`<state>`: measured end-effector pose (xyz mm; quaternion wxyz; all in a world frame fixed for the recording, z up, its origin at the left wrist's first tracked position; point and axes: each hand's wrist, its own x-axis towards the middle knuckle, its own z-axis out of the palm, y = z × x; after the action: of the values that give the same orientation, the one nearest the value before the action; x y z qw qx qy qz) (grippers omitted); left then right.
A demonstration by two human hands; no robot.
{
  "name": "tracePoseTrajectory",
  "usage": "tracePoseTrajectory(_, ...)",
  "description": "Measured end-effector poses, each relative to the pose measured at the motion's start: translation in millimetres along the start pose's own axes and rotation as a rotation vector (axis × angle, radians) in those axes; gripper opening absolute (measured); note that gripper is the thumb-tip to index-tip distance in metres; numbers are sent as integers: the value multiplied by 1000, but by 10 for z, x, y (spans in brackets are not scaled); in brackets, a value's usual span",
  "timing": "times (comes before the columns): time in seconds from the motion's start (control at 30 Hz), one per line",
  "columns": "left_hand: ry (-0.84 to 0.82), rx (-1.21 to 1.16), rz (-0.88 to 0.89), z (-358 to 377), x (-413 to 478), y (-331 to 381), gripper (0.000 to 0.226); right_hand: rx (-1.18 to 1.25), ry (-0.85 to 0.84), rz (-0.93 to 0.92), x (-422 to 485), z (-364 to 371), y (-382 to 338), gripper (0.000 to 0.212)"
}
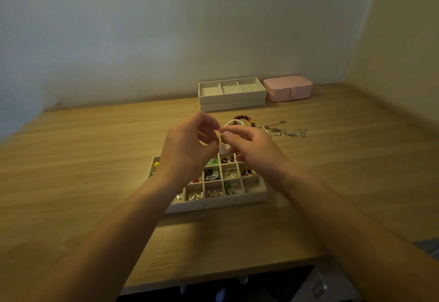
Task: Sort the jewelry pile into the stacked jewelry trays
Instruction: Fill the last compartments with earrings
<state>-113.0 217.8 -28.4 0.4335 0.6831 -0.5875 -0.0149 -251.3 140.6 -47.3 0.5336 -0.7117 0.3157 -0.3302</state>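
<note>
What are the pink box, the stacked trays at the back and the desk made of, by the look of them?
Pink box: probably faux leather, smooth matte skin with a snap tab. Stacked trays: seemingly velvet-like fabric over board, soft beige, no shine. Desk: wood or wood-look laminate, light grain lines, satin finish.

The wooden table (83,159) bears a gridded tray (213,203), stacked trays (232,98), pink box (287,88), loose jewelry (244,119).

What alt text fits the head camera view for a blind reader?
The left hand and right hand pinch a pink jewelry piece above a part-filled compartment tray on a wooden table. Beyond lie beaded bracelets, silver chains, stacked trays and a pink case.
</note>
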Motion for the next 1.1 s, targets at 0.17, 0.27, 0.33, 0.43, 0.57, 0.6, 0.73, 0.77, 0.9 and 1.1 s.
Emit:
tracePoseTrajectory(0.17,-47,-10,19,-73,-2,14,36,-57,-46,-12,-2,-96,-4,25)
tracePoseTrajectory(0.27,-80,-24,19,-82,-19,7,39,-91,-91,-8,-13,-150,-4,24)
tracePoseTrajectory(0.33,-113,-69,-6,-76,-40,12,39,-83,-146,12,-28,-194,-16,22)
tracePoseTrajectory(0.43,-152,-219,-90,-51,-111,23,34,7,-205,57,-63,-225,0,22)
tracePoseTrajectory(0.57,-179,-576,-394,13,-256,57,23,156,-202,87,-124,-231,36,25)
tracePoseTrajectory(0.6,-203,-693,-479,29,-292,70,24,200,-191,97,-139,-228,41,24)
tracePoseTrajectory(0.73,-255,-958,-615,62,-352,83,36,371,-119,126,-157,-206,49,20)
tracePoseTrajectory(0.77,-255,-981,-615,65,-354,85,37,396,-106,121,-158,-197,45,23)
tracePoseTrajectory(0.9,-229,-936,-604,88,-365,86,41,363,-69,86,-179,-157,34,18)
tracePoseTrajectory(1.1,-153,-861,-575,159,-371,60,38,274,-75,87,-179,-125,5,15)
